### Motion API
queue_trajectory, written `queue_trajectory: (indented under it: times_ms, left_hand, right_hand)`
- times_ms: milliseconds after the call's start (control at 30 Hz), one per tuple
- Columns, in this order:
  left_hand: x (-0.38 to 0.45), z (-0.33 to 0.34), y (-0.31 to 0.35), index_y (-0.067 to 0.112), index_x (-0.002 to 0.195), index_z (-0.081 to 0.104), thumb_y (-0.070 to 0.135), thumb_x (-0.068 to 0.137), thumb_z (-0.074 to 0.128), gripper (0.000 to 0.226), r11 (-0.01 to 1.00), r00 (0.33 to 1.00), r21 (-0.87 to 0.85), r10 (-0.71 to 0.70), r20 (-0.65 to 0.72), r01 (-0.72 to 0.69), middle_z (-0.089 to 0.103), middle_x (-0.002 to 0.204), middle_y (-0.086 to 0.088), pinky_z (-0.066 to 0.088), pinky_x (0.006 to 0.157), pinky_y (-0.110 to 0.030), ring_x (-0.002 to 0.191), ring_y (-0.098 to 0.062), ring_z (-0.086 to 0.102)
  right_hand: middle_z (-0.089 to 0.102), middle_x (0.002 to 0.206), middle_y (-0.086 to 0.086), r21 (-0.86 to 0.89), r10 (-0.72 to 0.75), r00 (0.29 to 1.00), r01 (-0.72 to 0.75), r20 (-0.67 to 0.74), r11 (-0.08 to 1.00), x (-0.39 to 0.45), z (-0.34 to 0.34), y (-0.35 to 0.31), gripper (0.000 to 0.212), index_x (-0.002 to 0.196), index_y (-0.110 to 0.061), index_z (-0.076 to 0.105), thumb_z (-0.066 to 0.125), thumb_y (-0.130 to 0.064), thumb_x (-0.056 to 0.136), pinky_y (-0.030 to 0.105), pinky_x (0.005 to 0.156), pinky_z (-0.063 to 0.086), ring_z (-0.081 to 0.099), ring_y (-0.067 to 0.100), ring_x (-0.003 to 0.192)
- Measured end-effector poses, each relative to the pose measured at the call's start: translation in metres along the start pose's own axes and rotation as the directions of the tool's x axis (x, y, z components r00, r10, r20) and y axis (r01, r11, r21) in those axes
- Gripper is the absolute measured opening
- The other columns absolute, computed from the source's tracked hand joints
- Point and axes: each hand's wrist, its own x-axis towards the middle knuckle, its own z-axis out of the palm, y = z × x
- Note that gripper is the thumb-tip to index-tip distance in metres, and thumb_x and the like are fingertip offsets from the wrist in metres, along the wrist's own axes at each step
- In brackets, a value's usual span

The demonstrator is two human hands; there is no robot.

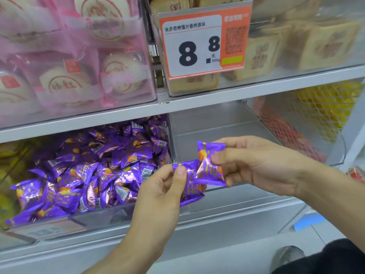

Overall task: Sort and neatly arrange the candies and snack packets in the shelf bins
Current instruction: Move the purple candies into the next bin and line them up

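One purple packet [191,184] is pinched by the left hand [164,192], another packet [210,165] by the right hand [250,165] (before the empty-looking bin [217,127]); both should be laid flat, edges aligned.

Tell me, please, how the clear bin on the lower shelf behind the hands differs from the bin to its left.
The left bin is heaped with purple candy packets; the clear bin behind the hands shows nothing inside. Both are clear plastic bins on the lower shelf, side by side.
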Motion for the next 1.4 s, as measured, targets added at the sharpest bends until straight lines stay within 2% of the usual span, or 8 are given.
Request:
queue_trajectory:
  times_ms: [300,467,633,933,1100,1167,1267,1400]
  left_hand:
    - [0.002,0.003,0.003,0.000,0.104,0.068,0.023,0.102,0.042,0.035,0.967,0.993,-0.226,-0.120,-0.010,0.115,0.075,0.102,-0.018,0.058,0.089,-0.040,0.098,-0.031,0.072]
    - [0.000,0.005,0.005,0.004,0.108,0.070,0.041,0.088,0.049,0.047,0.981,0.999,-0.190,-0.038,-0.011,0.035,0.076,0.100,-0.014,0.057,0.091,-0.041,0.100,-0.030,0.071]
    - [-0.004,0.005,0.008,0.011,0.103,0.071,0.046,0.084,0.051,0.044,0.993,0.996,-0.086,0.086,0.003,-0.085,0.077,0.093,-0.002,0.053,0.069,-0.017,0.086,-0.012,0.072]
    - [0.001,0.006,0.003,0.008,0.103,0.063,0.027,0.102,0.044,0.027,0.987,0.984,-0.052,0.145,-0.101,-0.151,0.075,0.087,-0.002,0.054,0.081,-0.037,0.086,-0.018,0.072]
    - [-0.002,0.008,0.010,0.003,0.106,0.064,0.020,0.103,0.043,0.027,0.965,0.960,-0.016,0.260,-0.104,-0.263,0.074,0.083,-0.011,0.053,0.068,-0.019,0.074,-0.016,0.070]
    - [0.000,0.005,0.011,0.010,0.102,0.068,0.025,0.103,0.046,0.027,0.943,0.944,0.126,0.319,-0.089,-0.307,0.072,0.079,-0.001,0.046,0.065,-0.011,0.069,-0.006,0.066]
    - [0.009,-0.006,0.002,0.034,0.096,0.070,0.048,0.095,0.051,0.024,0.846,0.926,0.428,0.374,-0.050,-0.319,0.064,0.098,0.007,0.040,0.071,-0.007,0.086,0.001,0.057]
    - [0.021,-0.019,-0.013,0.025,0.122,0.059,0.055,0.085,0.058,0.048,0.752,0.928,0.576,0.372,0.030,-0.320,0.054,0.114,0.005,0.043,0.088,-0.011,0.104,-0.001,0.053]
  right_hand:
    - [0.070,0.080,0.020,-0.236,-0.164,0.984,0.144,-0.067,0.961,0.005,0.002,0.013,0.039,0.105,-0.004,0.067,0.075,-0.020,0.071,0.026,0.055,0.053,0.062,0.017,0.060]
    - [0.071,0.077,0.009,-0.419,-0.305,0.947,0.237,-0.103,0.876,0.006,0.017,0.021,0.021,0.094,-0.010,0.070,0.078,-0.020,0.077,0.033,0.063,0.059,0.062,0.013,0.067]
    - [0.073,0.086,-0.005,-0.507,-0.375,0.917,0.261,-0.135,0.821,0.000,0.024,0.021,0.011,0.090,-0.018,0.070,0.077,-0.020,0.083,0.047,0.071,0.061,0.069,0.012,0.075]
    - [0.068,0.101,-0.011,-0.465,-0.445,0.865,0.303,-0.233,0.832,0.006,0.046,0.035,0.072,0.129,-0.032,0.058,0.077,-0.053,0.062,0.036,0.074,0.059,0.066,0.009,0.091]
    - [0.071,0.105,-0.001,-0.334,-0.406,0.909,0.354,-0.098,0.874,0.013,0.038,0.025,0.051,0.113,-0.021,0.069,0.082,-0.032,0.065,0.036,0.062,0.059,0.070,0.021,0.078]
    - [0.074,0.099,0.001,-0.334,-0.413,0.908,0.369,-0.069,0.867,0.013,0.031,0.020,0.049,0.110,-0.018,0.071,0.084,-0.025,0.063,0.032,0.054,0.053,0.069,0.020,0.073]
    - [0.076,0.095,0.006,-0.411,-0.423,0.906,0.384,-0.004,0.827,0.017,0.018,0.014,0.049,0.106,-0.013,0.072,0.085,-0.022,0.060,0.037,0.077,0.059,0.068,0.013,0.078]
    - [0.073,0.096,0.011,-0.546,-0.435,0.900,0.346,-0.037,0.763,0.030,-0.008,0.005,0.049,0.104,-0.012,0.070,0.088,-0.023,0.059,0.034,0.079,0.057,0.063,0.015,0.075]
